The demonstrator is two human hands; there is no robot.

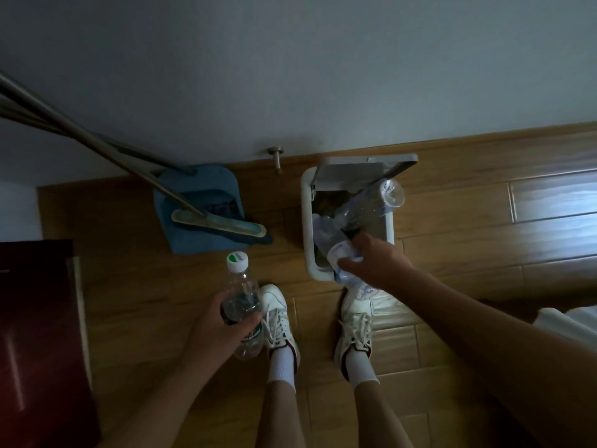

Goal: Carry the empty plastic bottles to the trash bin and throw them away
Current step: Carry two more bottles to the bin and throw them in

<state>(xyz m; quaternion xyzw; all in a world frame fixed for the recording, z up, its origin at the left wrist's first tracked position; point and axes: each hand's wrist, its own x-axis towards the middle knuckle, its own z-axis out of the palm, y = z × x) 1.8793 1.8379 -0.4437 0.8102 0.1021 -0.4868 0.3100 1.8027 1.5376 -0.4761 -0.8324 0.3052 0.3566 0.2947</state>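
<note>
A white trash bin [306,221] stands on the floor by the wall, its lid [365,169] raised. A clear bottle [371,202] lies slanted across the bin's mouth, its base sticking out at the upper right. My right hand [374,263] is shut on another clear bottle [336,247], which points down into the bin at its near edge. My left hand [223,321] grips a clear bottle with a white-and-green cap [240,286], held upright above the floor left of my feet.
A blue dustpan [193,195] and a broom [219,226] with long metal handles lean at the wall left of the bin. A dark red cabinet [35,334] stands at the left. My shoes [277,315] are on wood flooring; a door stopper [276,156] juts from the baseboard.
</note>
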